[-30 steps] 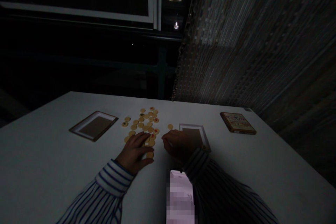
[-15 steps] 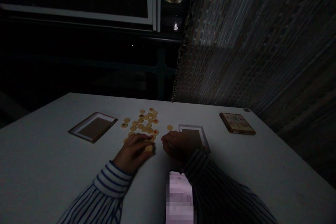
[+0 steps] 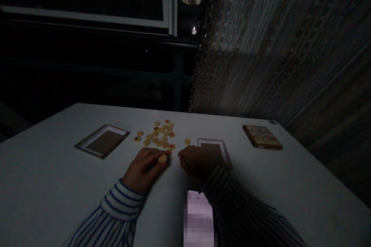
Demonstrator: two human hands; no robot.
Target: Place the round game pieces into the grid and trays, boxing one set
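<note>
Several round yellow game discs [image 3: 160, 135], some with red or black marks, lie scattered on a white table [image 3: 58, 170]. My left hand [image 3: 145, 168] rests at the near edge of the pile with its fingers curled, pinching one yellow disc [image 3: 162, 158] at the fingertips. My right hand [image 3: 195, 162] lies just right of it, fingers curled inward in the dim light; what they hold, if anything, is hidden. One disc [image 3: 187, 141] lies apart, just beyond the right hand. Both arms wear striped sleeves.
A brown tray with a white rim [image 3: 102, 141] lies left of the discs. A second tray [image 3: 216, 149] sits partly under my right wrist. A printed box lid [image 3: 262, 136] lies far right. A phone [image 3: 199, 218] hangs at my chest. The room is dark.
My left hand drew back toward me and curled from lying flat on the discs to pinching one disc. The right hand stayed almost still.
</note>
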